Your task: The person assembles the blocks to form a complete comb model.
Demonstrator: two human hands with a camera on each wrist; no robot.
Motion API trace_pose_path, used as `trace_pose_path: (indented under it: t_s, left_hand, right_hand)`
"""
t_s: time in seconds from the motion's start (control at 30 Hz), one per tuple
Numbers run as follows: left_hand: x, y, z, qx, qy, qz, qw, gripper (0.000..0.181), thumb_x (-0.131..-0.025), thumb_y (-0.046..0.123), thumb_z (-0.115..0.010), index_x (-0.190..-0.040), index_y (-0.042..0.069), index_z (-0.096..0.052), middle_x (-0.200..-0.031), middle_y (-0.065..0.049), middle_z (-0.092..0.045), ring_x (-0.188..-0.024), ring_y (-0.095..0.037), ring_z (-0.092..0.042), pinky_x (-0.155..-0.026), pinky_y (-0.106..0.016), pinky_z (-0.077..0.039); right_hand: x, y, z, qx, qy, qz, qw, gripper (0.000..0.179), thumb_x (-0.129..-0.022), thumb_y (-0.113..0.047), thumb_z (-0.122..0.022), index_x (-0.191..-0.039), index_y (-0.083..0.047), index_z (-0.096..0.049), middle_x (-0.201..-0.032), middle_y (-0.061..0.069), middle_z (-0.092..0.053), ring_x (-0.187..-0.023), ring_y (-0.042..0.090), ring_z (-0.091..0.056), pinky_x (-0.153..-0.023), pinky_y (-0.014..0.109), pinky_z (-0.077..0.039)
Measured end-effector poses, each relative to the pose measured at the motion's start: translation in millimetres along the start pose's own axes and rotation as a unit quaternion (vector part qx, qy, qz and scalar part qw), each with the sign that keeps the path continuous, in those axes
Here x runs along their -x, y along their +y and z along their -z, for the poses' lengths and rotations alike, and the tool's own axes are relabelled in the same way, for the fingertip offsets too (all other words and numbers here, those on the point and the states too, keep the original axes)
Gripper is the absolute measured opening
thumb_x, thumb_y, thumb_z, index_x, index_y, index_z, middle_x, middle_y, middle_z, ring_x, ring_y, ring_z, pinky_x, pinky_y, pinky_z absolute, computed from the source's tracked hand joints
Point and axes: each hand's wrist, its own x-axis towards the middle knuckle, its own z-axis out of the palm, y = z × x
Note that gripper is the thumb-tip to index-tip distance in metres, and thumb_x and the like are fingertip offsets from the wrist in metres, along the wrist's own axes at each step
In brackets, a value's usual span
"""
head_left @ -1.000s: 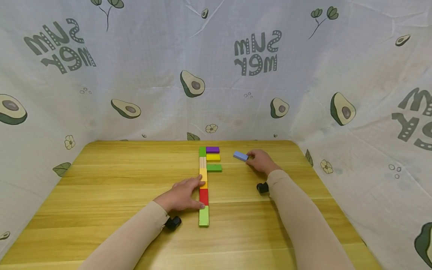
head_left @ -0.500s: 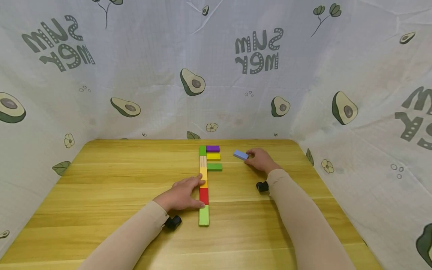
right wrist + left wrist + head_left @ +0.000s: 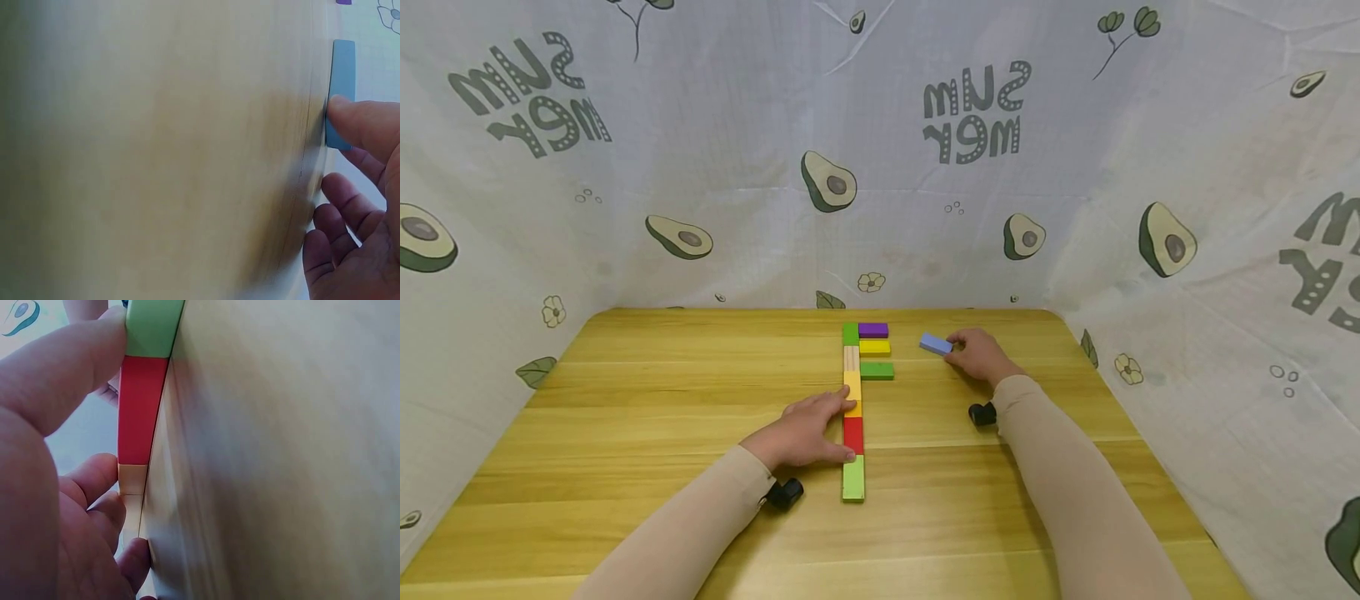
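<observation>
My left hand rests with spread fingers along a lengthwise row of flat wooden blocks. Its thumb lies where a red block meets a light green block; fingertips touch an orange block farther up. The row continues into a plain wood block and a green block. To the right, my right hand pinches one end of a blue block between thumb and fingers. In the right wrist view, that blue block is close over the tabletop, its end partly covered by the thumb.
Purple and yellow blocks, plus a second green block, lie crosswise against the row's right side. They sit between the row and the blue block. A printed cloth surrounds the wooden table at its back and sides.
The head view has shifted very slightly. Both hands and all the blocks keep their places.
</observation>
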Motion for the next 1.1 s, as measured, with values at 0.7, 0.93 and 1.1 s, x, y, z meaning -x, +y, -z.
trace_pose_path:
  t_s: [0.7, 0.93, 1.1]
  left_hand:
    - [-0.4, -2.1, -1.8, 0.000, 0.003, -0.004, 1.0000, 0.087, -0.087, 0.050, -0.083, -0.160, 0.022, -0.046, -0.175, 0.002, -0.027, -0.160, -0.035, -0.028, -0.127, -0.061, -0.022]
    - [0.1, -1.6, -1.4, 0.005, 0.003, -0.002, 1.0000, 0.087, -0.087, 0.050, -0.083, -0.160, 0.022, -0.046, -0.176, 0.002, -0.026, -0.160, -0.035, -0.028, -0.127, -0.061, -0.021]
    - [0.5, -0.9, -1.2, 0.005, 0.002, -0.001, 1.0000, 0.087, -0.087, 0.050, -0.083, -0.160, 0.022, -0.046, -0.176, 0.002, -0.025, -0.160, -0.035, -0.028, -0.127, -0.061, -0.020]
  right_hand:
    - [3.3, -1.7, 0.3, -0.007, 0.003, 0.003, 1.0000, 0.044, -0.102, -0.016, -0.064, -0.140, 0.006, -0.062, -0.144, 0.028, -0.060, -0.133, 0.044, -0.056, -0.115, 0.058, -0.044]
    - [3.7, -1.5, -0.2, -0.018, 0.006, -0.004, 0.9998, 0.043, -0.103, -0.016, -0.063, -0.139, 0.006, -0.062, -0.144, 0.027, -0.061, -0.132, 0.043, -0.057, -0.115, 0.057, -0.045]
    - [3.6, -1.5, -1.4, -0.017, 0.008, -0.005, 0.9998, 0.042, -0.103, -0.016, -0.063, -0.139, 0.006, -0.063, -0.142, 0.027, -0.062, -0.130, 0.042, -0.057, -0.115, 0.057, -0.045]
